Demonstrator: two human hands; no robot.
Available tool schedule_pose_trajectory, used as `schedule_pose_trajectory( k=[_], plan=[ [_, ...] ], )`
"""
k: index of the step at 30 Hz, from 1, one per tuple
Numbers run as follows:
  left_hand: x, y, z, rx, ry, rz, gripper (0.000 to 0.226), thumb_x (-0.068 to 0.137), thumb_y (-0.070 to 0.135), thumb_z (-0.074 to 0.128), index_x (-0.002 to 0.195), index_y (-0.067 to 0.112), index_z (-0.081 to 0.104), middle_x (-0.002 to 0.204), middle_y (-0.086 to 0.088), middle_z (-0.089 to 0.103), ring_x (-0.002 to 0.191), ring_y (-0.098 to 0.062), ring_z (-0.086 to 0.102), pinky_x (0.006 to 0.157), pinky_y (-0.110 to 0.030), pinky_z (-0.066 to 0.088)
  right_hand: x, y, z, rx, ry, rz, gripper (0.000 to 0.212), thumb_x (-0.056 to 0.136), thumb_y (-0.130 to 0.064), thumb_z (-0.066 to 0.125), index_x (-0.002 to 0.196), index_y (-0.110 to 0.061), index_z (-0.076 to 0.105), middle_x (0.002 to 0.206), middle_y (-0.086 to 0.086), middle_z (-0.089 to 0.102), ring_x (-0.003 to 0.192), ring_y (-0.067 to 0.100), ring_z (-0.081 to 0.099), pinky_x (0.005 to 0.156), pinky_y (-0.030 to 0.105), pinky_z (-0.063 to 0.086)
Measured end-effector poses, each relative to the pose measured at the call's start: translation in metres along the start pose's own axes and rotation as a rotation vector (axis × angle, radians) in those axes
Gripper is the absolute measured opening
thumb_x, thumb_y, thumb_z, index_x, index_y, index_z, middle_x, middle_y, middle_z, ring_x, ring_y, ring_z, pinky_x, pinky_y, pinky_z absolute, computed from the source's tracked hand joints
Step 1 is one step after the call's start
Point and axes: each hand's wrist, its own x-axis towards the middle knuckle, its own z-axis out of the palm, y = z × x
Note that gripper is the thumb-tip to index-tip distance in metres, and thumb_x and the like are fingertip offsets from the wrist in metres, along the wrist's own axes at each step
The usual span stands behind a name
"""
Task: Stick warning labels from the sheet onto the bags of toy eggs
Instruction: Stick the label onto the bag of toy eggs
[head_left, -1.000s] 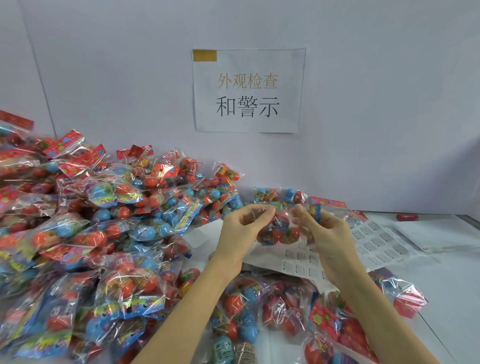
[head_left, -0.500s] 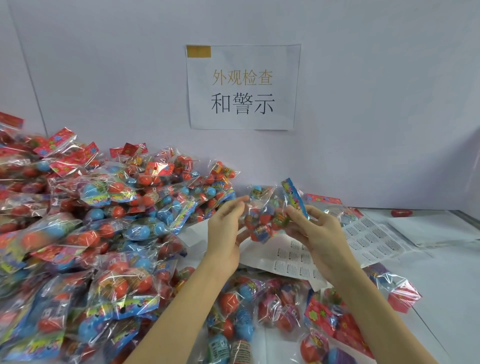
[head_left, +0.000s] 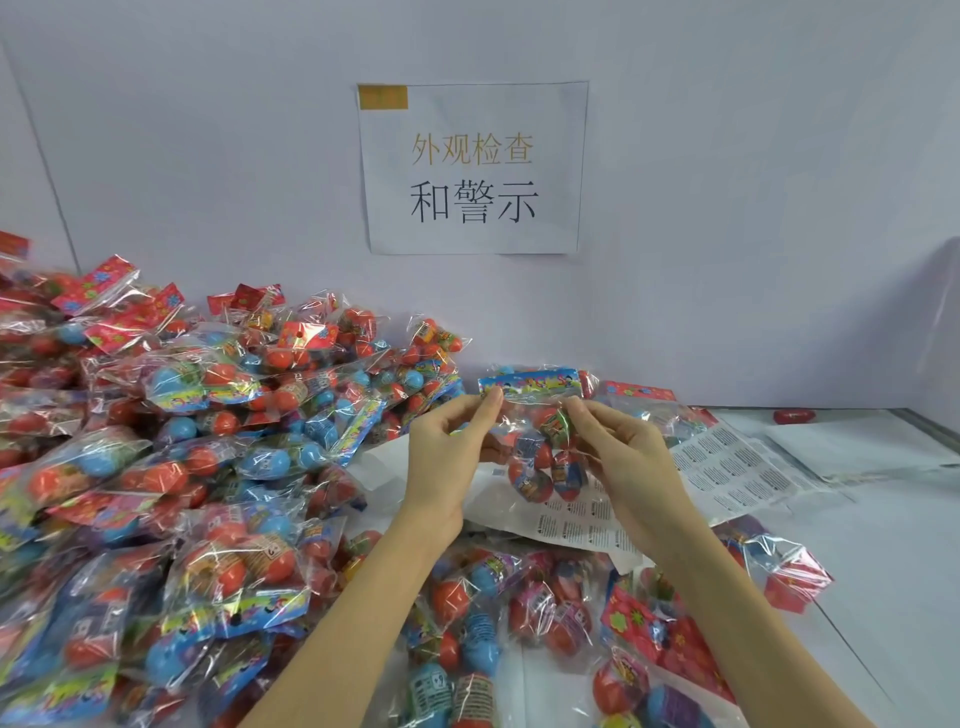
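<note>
both hands hold one bag of toy eggs (head_left: 537, 441) up above the label sheet (head_left: 587, 522): the left hand (head_left: 447, 449) pinches its upper left corner by the blue header, the right hand (head_left: 621, 460) pinches the film on its right side. no label shows on this bag, though the film glares. the sheet lies on the counter (head_left: 883, 545) under the bag with many labels left on it. a big pile of bags (head_left: 171, 467) sits to the left and a few more lie near. by the look of it, most of the job remains.
</note>
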Motion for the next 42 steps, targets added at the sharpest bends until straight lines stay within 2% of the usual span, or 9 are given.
schedule_pose_trajectory(
  k=[7,10,13,19,23,32,37,40,42],
  plan=[
    [0.000,0.002,0.000,-0.102,0.084,-0.021,0.020,0.102,0.027,0.068,0.093,0.015,0.082,0.089,-0.007,0.080,0.071,-0.020,0.075,0.068,-0.032,0.062,0.001,0.000,0.000,-0.127,-0.111,-0.026,0.038,0.093,-0.048,0.069,0.124,-0.026,0.072,0.109,0.001,0.081,0.100,0.021,0.078,0.091,0.040,0.061],
    [0.004,0.005,-0.005,-0.051,0.094,-0.112,0.031,0.103,0.047,0.062,0.103,0.022,0.080,0.100,-0.002,0.080,0.097,-0.026,0.076,0.090,-0.046,0.060,0.000,0.000,-0.002,-0.155,-0.108,-0.059,0.036,0.083,-0.046,0.079,0.113,-0.025,0.078,0.102,0.005,0.082,0.095,0.028,0.078,0.091,0.044,0.063],
    [0.005,0.007,-0.009,0.033,0.003,-0.177,0.044,0.088,0.065,0.070,0.097,0.024,0.083,0.103,0.006,0.080,0.111,-0.018,0.071,0.102,-0.043,0.052,-0.003,-0.001,-0.002,-0.196,-0.192,-0.068,0.030,0.085,-0.050,0.079,0.103,-0.028,0.081,0.100,0.006,0.081,0.091,0.028,0.079,0.087,0.038,0.062],
    [0.002,0.006,-0.005,-0.043,0.065,-0.033,0.031,0.082,0.051,0.079,0.086,0.020,0.085,0.094,-0.015,0.077,0.089,-0.014,0.070,0.086,-0.027,0.059,0.000,0.000,0.000,-0.145,-0.108,-0.053,0.037,0.098,-0.058,0.055,0.104,-0.035,0.083,0.098,0.004,0.082,0.085,0.017,0.078,0.100,0.042,0.051],
    [0.003,0.003,-0.003,-0.115,0.139,0.062,0.032,0.082,0.050,0.081,0.083,0.019,0.084,0.081,-0.005,0.077,0.075,-0.014,0.059,0.064,-0.011,0.052,-0.002,-0.001,0.001,-0.095,-0.117,-0.121,0.036,0.104,-0.049,0.048,0.117,-0.037,0.080,0.103,0.003,0.081,0.094,0.017,0.077,0.100,0.040,0.052],
    [0.001,0.004,-0.002,-0.140,0.110,0.074,0.026,0.083,0.047,0.080,0.074,0.022,0.083,0.069,0.005,0.073,0.068,-0.002,0.064,0.066,-0.004,0.049,-0.002,0.000,0.000,-0.092,-0.118,-0.146,0.037,0.105,-0.049,0.048,0.116,-0.036,0.081,0.108,0.001,0.081,0.101,0.020,0.076,0.101,0.039,0.051],
    [0.003,0.004,-0.005,-0.039,0.132,0.141,0.034,0.080,0.055,0.077,0.084,0.022,0.084,0.074,0.009,0.070,0.075,0.001,0.062,0.072,-0.006,0.049,0.004,0.007,-0.006,-0.446,0.107,-0.368,0.049,0.096,-0.058,0.052,0.099,-0.022,0.085,0.060,0.014,0.055,0.051,0.007,0.037,0.053,0.021,0.032],
    [0.004,0.005,-0.006,0.070,0.083,0.125,0.041,0.083,0.070,0.066,0.093,0.034,0.084,0.109,0.018,0.070,0.106,0.007,0.061,0.092,-0.014,0.042,0.005,0.005,-0.010,-0.314,0.063,-0.351,0.030,0.103,-0.044,0.057,0.112,-0.031,0.082,0.057,0.009,0.060,0.047,0.016,0.046,0.050,0.028,0.043],
    [0.004,0.006,-0.004,0.070,0.025,0.042,0.055,0.087,0.080,0.052,0.117,0.040,0.077,0.138,0.018,0.060,0.126,0.006,0.051,0.111,-0.028,0.036,0.004,0.003,-0.010,-0.255,-0.004,-0.352,0.027,0.105,-0.032,0.058,0.123,-0.027,0.078,0.079,0.007,0.077,0.069,0.021,0.072,0.072,0.032,0.061]
  ],
)
